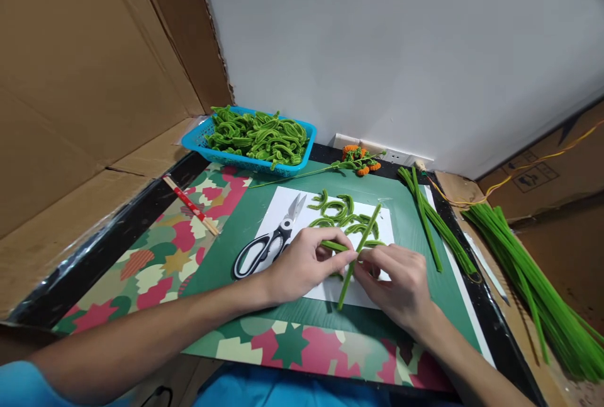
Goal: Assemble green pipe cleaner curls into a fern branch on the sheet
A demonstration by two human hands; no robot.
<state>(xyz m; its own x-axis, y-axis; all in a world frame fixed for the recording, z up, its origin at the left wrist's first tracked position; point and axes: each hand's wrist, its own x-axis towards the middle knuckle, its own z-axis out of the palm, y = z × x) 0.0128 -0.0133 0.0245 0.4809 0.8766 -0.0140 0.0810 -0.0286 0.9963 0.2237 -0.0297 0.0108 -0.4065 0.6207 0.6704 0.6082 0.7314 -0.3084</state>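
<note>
Between my two hands, over a white sheet, is a straight green pipe cleaner, slanting up to the right. My left hand is closed in a pinch, thumb and forefinger meeting at its middle; another short green piece shows inside the curled fingers. From the other side my right hand pinches at the same spot, its fingertips partly hidden. Several curled green pipe cleaner pieces lie on the sheet beyond my hands. Black-handled scissors rest left of them, blades slightly apart.
A blue basket heaped with bent green pieces stands at the back left. Near the wall lies an orange flower stem. Paper-wrapped chopsticks are at left. Bundles of straight green pipe cleaners lie at right, near a yellow wire.
</note>
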